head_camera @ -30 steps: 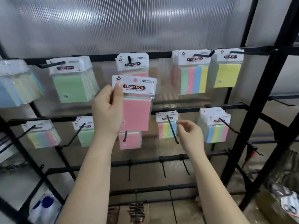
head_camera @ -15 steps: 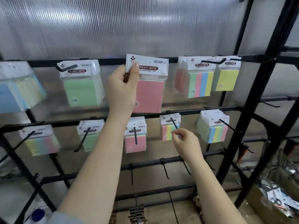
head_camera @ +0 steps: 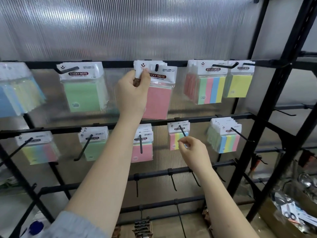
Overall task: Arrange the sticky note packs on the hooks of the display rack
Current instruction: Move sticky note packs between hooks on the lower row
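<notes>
Pinching the header card of the pink pack (head_camera: pixel 158 98) between thumb and curled fingers, the left hand (head_camera: pixel 133 93) holds it up at the middle hook (head_camera: pixel 156 67) of the top rail (head_camera: pixel 118 63). Grip sits on the card's left corner, probably to keep the hang hole clear; the hook tip shows dark through that hole, so the pack looks threaded or nearly so, but I can't tell how far back it has slid. More white cards fan out behind it on the same hook, so pinks are being stacked together. Right hand (head_camera: pixel 193 151) sits lower, thumb and fingertips drawn together just below the tip of the hook (head_camera: pixel 182 132) carrying the striped pack (head_camera: pixel 177 137); whether it touches the peg or holds anything, can't tell. My guess is it's steadying or just waiting. Neighbouring hooks are colour-sorted: green pack (head_camera: pixel 82 93) to the left, multicolour pack (head_camera: pixel 208 88) and yellow pack (head_camera: pixel 239 85) to the right, small pink pack (head_camera: pixel 142 148) directly beneath. Lower rails still have bare hooks. Next: push back, let go.
</notes>
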A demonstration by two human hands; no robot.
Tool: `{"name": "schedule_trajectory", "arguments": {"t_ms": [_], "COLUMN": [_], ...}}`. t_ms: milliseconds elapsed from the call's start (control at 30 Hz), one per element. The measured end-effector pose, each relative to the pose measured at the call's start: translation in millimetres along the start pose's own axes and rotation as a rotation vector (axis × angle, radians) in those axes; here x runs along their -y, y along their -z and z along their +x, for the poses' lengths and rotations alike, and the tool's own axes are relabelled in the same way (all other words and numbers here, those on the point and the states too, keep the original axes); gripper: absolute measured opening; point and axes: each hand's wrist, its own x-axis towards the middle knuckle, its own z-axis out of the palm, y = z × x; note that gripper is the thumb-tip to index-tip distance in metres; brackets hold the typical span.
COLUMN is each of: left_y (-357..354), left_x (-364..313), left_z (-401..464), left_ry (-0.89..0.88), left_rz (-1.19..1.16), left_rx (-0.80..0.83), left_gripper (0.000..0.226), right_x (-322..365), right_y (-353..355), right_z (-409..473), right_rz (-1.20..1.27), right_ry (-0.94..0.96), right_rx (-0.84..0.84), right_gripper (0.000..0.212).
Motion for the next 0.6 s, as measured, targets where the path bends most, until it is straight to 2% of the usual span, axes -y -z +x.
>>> {"name": "schedule_trajectory", "arguments": {"t_ms": [167,300,600], "left_y": [-9.3,-15.1,-23.8], "left_x": [5.6,6.2,13.7], "left_z": [10.9,17.2,29.6], "left_ry": [0.12,0.136,0.205], "left_rz": [0.038,0.096,0.19], "left_rx": [0.007,0.009,-0.048], "left_gripper": [0.038,0.032,0.038], "right_x": [-0.8,-2.3,-6.0], "right_y": [0.9,2.8,4.5], "right_z": [3.9,4.4,5.8], "right_rz": [-0.012,-0.01,0.012], "right_ry": [0.005,0.016,0.022], "right_rx": [-0.002,0.004,0.024], "right_gripper": [0.019,0.02,0.022]}}
